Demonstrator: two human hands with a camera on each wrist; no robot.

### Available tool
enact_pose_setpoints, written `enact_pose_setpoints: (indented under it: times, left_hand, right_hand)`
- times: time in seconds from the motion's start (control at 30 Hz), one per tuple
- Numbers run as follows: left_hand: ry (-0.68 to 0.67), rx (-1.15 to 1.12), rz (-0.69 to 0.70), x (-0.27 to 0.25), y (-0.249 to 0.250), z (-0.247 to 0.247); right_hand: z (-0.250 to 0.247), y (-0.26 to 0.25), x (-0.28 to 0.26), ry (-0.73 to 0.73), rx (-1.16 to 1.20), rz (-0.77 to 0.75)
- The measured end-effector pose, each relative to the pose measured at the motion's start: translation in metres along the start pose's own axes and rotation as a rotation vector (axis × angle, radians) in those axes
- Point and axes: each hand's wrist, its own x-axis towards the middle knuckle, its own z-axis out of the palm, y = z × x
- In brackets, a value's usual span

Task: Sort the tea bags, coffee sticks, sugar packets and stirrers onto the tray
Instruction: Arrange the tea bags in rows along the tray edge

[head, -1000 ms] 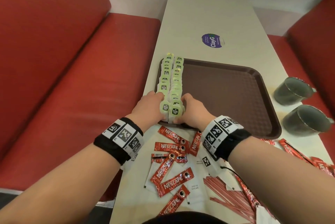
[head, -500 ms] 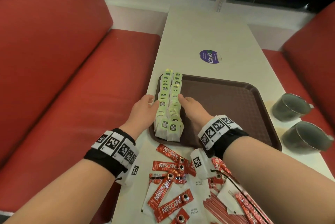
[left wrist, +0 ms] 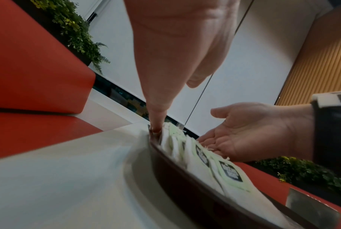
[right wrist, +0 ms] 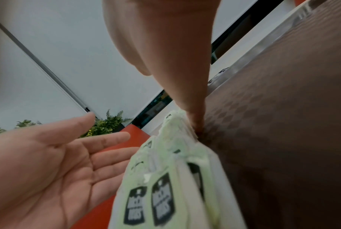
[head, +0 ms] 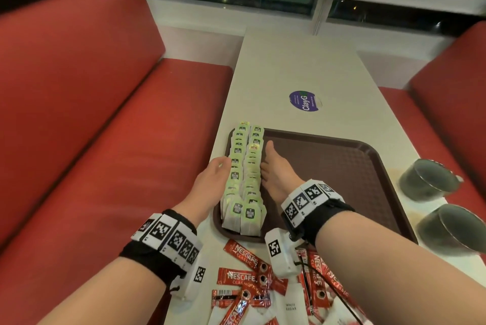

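Spanning the near end of the pale worktop, one brown tray carried two rows of green-tagged tea bags along its left edge, and two dark cups stood just beside its right rim. Both hands lay flat with straight fingers, the left hand against the outer row at the tray's rim and the right hand against the inner row, the tea bags between them. Nearer the person, red coffee sticks and white sugar packets lay loose on the worktop, too overlapped to count.
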Motion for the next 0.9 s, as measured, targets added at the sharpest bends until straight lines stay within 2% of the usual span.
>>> enact_pose_setpoints:
  times: [0.2,0.53,0.73,0.9]
  left_hand:
    - [0.025,0.016,0.008,0.002,0.0,-0.002]
    - [0.023,0.004,0.005,0.006,-0.005,-0.001]
    - [0.001,-0.073,0.016,0.007,-0.009,-0.005]
    - [-0.012,-0.085,0.019,0.007,-0.011,-0.006]
  right_hand:
    - [0.0,-0.019,0.02,0.095,-0.053,-0.022]
    - [0.007,-0.033,0.037,0.032,0.025,-0.072]
    - [0.005,-0.04,0.052,0.099,0.074,-0.093]
    - [0.009,-0.046,0.058,0.052,0.054,-0.064]
